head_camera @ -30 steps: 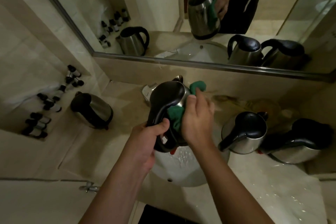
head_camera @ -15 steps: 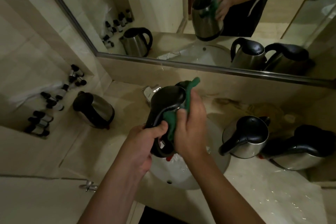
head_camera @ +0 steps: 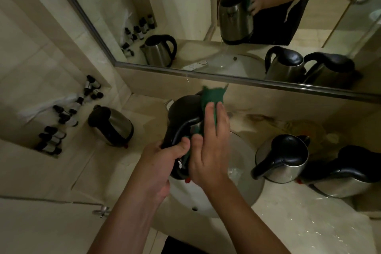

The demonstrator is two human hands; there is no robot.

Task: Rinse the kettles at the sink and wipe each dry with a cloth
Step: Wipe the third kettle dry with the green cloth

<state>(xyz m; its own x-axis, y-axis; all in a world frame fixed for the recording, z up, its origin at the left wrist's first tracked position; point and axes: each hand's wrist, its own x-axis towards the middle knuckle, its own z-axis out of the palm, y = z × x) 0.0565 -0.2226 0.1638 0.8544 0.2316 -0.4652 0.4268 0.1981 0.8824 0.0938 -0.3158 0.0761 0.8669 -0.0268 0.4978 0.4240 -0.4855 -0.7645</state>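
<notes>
At the centre of the frame, above the white sink basin [head_camera: 245, 175], the left hand [head_camera: 156, 163] grips the black handle of a stainless-steel kettle with a black lid [head_camera: 185, 113], while the right hand [head_camera: 210, 146] presses a soft green cloth [head_camera: 212, 97] flat against its side. The wet steel probably slips; the handle looks the safest hold.
</notes>
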